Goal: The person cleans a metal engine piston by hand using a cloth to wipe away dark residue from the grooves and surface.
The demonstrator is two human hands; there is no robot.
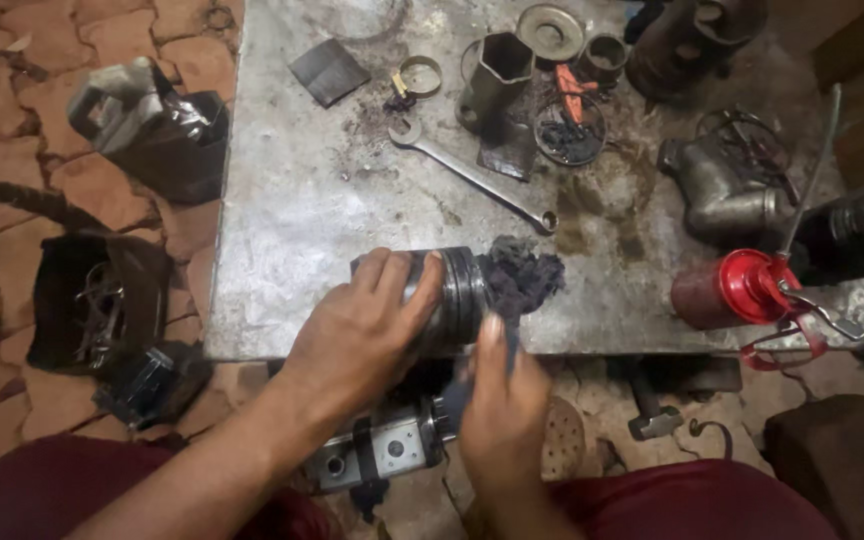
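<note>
At the near edge of the metal workbench [282, 200], a grooved metal piston [452, 290] is lain on its side and is clasped around its skirt by the left hand [357, 335], fingers wrapped over the top. Just beside it, the right hand [502, 400] is closed on a dark, grimy rag [522, 275], which is pressed against the piston's crown end. The ring grooves appear bare and fairly bright, while the rag is black with grime, so the wiping is judged to be partly done; the crown is hidden by the cloth and its state cannot be told. Toward the right edge a red oil can [737, 290] is stood. Nearer the middle a combination spanner [472, 175] is laid diagonally. Toward the far edge a hexagonal socket [497, 75], a hose clamp [419, 75] and round metal parts are scattered amid oily stains.
</note>
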